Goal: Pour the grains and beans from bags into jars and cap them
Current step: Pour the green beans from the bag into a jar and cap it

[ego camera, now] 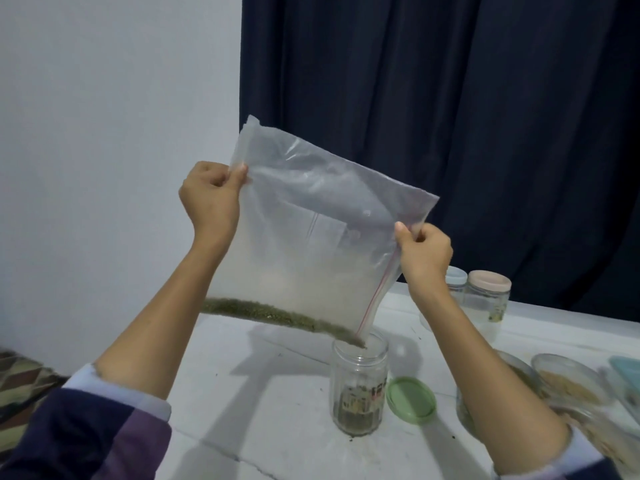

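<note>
Pinching the tilted zip bag (311,244) at centre frame with left hand (211,195) and right hand (424,251), the person funnels the last green beans (263,311) into the open jar (359,386) below, its green lid (411,399) lying just right, capping not yet done.

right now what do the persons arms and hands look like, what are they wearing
Both hands are bare: left hand, right hand, no gloves, rings or watch visible. The forearms are bare, with sleeves pushed up near the elbows. The left sleeve is dark navy and purple with a pale cuff; the right sleeve looks alike.
</note>
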`<state>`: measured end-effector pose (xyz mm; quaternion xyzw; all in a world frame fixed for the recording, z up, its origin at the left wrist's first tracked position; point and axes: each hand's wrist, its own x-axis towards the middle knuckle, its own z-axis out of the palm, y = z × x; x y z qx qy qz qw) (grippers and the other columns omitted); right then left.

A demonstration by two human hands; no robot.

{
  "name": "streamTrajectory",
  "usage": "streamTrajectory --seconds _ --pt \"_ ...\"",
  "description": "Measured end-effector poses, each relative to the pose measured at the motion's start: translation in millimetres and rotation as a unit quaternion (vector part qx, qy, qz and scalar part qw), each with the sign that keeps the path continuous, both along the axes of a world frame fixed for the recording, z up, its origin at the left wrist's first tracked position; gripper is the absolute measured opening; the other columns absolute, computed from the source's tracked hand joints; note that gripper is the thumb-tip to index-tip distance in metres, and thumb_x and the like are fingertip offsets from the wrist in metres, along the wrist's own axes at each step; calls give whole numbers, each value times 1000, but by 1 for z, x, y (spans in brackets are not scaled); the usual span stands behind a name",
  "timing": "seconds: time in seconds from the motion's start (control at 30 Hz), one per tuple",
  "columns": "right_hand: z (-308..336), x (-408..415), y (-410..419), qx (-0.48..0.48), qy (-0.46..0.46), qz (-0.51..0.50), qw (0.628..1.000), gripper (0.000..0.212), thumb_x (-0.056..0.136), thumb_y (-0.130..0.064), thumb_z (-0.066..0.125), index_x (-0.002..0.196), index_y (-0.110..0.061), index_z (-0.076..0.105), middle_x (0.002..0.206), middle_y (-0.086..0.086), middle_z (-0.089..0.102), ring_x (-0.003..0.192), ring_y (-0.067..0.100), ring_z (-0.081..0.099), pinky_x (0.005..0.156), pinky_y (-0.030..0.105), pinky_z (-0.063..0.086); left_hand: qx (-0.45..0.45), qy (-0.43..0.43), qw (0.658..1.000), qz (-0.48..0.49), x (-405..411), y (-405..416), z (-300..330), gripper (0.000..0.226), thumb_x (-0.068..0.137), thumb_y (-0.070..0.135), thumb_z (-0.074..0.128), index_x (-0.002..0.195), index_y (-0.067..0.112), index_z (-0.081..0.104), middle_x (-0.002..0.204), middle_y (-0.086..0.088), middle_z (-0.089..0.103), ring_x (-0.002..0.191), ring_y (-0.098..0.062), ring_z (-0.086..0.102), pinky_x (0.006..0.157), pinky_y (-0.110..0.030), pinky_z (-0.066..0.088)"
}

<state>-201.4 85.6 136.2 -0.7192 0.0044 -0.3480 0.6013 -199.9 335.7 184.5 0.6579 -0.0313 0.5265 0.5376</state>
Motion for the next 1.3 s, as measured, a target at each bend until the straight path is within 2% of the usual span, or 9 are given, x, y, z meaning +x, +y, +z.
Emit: streamTrajectory --seconds 0.1,0.2,0.4,0.53,0.7,0.83,0.97,1.1,1.3 --pt "0 -1 2 -23 13 25 999 40 93 -18 60 60 -13 38 60 -2 40 55 10 36 53 21 34 21 11 1000 -12 -2 -3 1 19 85 25 68 79 8 74 79 9 56 73 -1 55 78 -19 45" --pt "2 -1 4 3 -4 6 1000 38 93 -19 59 62 -13 39 62 -2 42 57 10 37 53 21 35 3 -3 1000 3 -3 -3 3 20 85 25 68 79 7 73 79 9 56 73 1 55 76 -14 44" --pt "7 1 5 15 -9 0 1000 34 94 -20 58 66 -12 40 64 -1 42 57 10 38 54 20 36 18 -9 1000 -4 -4 1 10 18 85 25 67 77 10 73 79 11 56 78 -5 57 81 -23 48" --pt "7 3 5 21 1 -2 1000 33 94 -20 58 67 -11 41 66 1 44 58 11 39 56 23 38 21 -8 1000 -3 -4 1 11 21 86 25 67 78 6 73 79 12 56 76 -1 56 80 -19 47" --pt "5 2 4 17 2 4 1000 27 94 -20 58 73 -8 46 68 3 46 60 12 41 55 22 39 17 -12 1000 -8 -3 2 12 21 85 25 67 77 8 73 80 11 56 79 -7 57 80 -21 47" --pt "6 1 4 12 8 13 1000 26 94 -20 58 73 -6 49 71 7 49 64 16 44 59 27 42 19 -7 1000 -6 -2 2 12 22 85 26 67 78 6 73 80 12 57 76 -2 56 76 -16 45" --pt "6 0 3 15 14 13 1000 33 94 -21 58 66 -11 43 64 2 45 59 12 40 56 24 39 16 -4 1000 -6 -3 3 12 19 85 26 67 76 9 73 79 12 56 74 0 55 74 -12 42" --pt "5 0 3 22 8 10 1000 25 94 -21 59 75 -7 50 71 8 50 64 16 44 61 29 43 14 -3 1000 -6 -4 4 12 22 85 26 67 77 6 72 79 12 56 73 1 55 74 -11 43" --pt "7 -2 3 15 11 12 1000 31 93 -20 59 69 -8 44 66 4 44 60 13 39 59 26 39 21 1 1000 4 -5 5 13 21 85 27 67 79 8 73 79 13 57 73 3 55 71 -7 41"
